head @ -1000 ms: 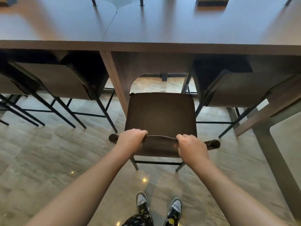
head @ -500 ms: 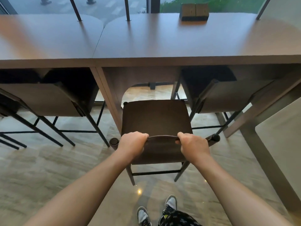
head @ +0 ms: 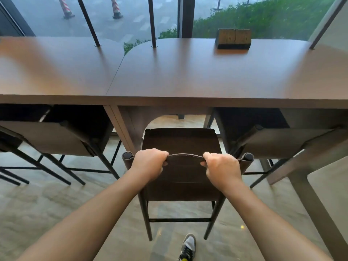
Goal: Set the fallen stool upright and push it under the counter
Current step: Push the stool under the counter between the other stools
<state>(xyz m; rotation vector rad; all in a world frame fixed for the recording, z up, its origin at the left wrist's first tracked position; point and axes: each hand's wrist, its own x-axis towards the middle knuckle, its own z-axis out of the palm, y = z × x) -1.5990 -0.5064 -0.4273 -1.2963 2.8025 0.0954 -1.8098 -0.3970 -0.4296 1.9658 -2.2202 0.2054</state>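
Note:
A dark brown stool [head: 180, 142] with a low curved backrest and thin black legs stands upright on the floor, right in front of the brown counter [head: 188, 80]. The far edge of its seat sits just under the counter's front edge, beside a wooden support panel [head: 130, 127]. My left hand [head: 148, 162] grips the left part of the backrest's top rim. My right hand [head: 222, 168] grips the right part of it. Both arms reach forward.
Two matching stools are tucked under the counter, one to the left [head: 56, 136] and one to the right [head: 282, 140]. A small wooden box [head: 233, 38] sits on the counter near the window. A pale table [head: 331, 194] stands at the right. My shoe [head: 188, 245] is below.
The stool has moved forward toward the counter with both hands still on the backrest. My view has risen and stepped closer, showing more of the counter top and the window.

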